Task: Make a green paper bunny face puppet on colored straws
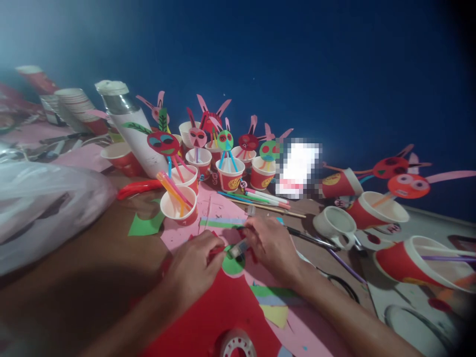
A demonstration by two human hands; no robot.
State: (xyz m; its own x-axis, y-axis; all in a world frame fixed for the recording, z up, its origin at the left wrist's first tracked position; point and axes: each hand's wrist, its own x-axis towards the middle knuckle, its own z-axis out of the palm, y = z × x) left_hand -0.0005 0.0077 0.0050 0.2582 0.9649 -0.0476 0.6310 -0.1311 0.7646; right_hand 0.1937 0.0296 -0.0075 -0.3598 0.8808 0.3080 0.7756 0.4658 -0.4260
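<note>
The left hand (195, 258) has bent fingers by a green paper circle (231, 267), which lies at 3 o'clock from it. The right hand (273, 243) curls in too; I can't tell how tight either grip is, or what it has. A small pale stick (240, 248) hides part of the circle, pointing from 8 to 2 o'clock; the right hand looks nearer to it. From the circle, red paper (211, 312) is at 7 o'clock, pens (269, 199) at 1, paper cups (229, 181) at 12, a mug (329, 228) at 2.

Cups (223, 181) block far side, mug (329, 222) right; passage over red paper (208, 310) between forearms (325, 302).
</note>
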